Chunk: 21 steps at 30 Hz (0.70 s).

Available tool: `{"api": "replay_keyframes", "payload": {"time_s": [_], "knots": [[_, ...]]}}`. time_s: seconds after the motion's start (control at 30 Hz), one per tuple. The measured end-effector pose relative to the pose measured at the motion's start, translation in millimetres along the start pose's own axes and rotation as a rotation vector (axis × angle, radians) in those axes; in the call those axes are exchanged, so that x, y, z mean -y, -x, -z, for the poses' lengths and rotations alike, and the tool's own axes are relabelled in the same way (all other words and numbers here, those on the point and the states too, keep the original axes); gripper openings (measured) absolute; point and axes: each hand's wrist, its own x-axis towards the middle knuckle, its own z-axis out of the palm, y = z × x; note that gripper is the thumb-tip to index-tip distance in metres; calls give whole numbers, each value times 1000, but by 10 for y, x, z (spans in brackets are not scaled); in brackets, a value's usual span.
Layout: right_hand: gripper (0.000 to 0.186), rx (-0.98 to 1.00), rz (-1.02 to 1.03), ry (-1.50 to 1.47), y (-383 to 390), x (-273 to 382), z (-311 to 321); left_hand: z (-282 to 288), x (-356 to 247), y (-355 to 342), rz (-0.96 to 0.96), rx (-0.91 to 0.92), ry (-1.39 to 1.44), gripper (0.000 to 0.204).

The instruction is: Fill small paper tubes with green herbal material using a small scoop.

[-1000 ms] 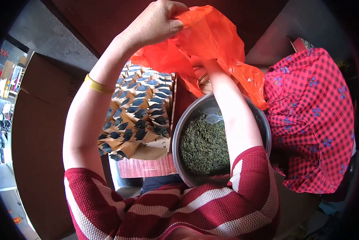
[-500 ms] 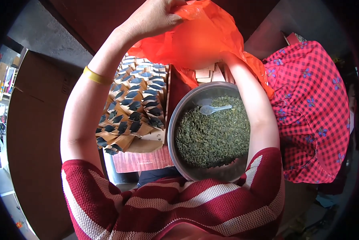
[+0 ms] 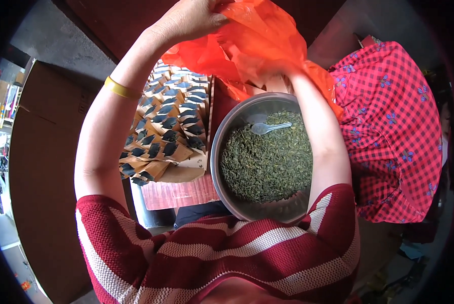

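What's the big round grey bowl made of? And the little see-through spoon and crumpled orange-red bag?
The big round grey bowl looks like metal, maybe steel, with a smooth, dull shine. The little see-through spoon, pale with bright highlights, is probably glossy plastic. The crumpled orange-red bag looks like thin, slightly shiny plastic film, wrinkling and letting light through.

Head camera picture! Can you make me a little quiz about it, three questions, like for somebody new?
1. What lies on top of the dark green leafy bits in the metal bowl?
2. True or false: the left hand grips the orange-red bag.
3. Where are the brown paper packets with dark tips, compared with the bowl?
a) Left of it
b) Right of it
c) Inside it

Key:
1. A see-through spoon
2. True
3. a
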Motion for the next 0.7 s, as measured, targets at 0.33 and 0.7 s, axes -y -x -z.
{"api": "replay_keyframes", "payload": {"time_s": [0.33, 0.7], "knots": [[26, -276, 142, 873, 865, 1165, 165, -141, -79, -133, 1, -204, -87, 40], [19, 24, -37, 149, 2617, 1545, -416, -767, -82, 566, -570, -555, -544, 56]]}}
